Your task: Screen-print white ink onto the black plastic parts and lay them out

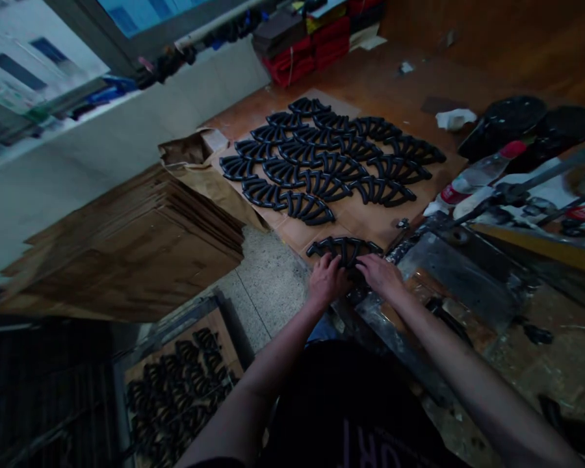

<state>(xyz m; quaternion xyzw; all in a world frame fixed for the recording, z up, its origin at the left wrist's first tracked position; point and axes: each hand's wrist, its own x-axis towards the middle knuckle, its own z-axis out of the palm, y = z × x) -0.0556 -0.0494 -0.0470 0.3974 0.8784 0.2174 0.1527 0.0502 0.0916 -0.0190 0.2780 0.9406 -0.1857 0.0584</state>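
A glossy black, fan-shaped ribbed piece (pixel 347 246) is at the near edge of the cardboard sheet (pixel 292 240). My left hand (pixel 327 279) grips its near left side, fingers curled over it. On the near right side, my right hand (pixel 379 273) has its fingers closed on the same piece. My hands hide part of its lower edge. Beyond it, several similar black fan-shaped pieces (pixel 322 185) lie in overlapping rows on the cardboard.
Stacked brown cardboard (pixel 141 253) stands at left, above a tray (pixel 229 325) of more black pieces. To the right are a plastic bottle (pixel 482 172), black tubs (pixel 514 117) and a metal plate (pixel 468 279). Red bundles (pixel 307 55) sit at the back.
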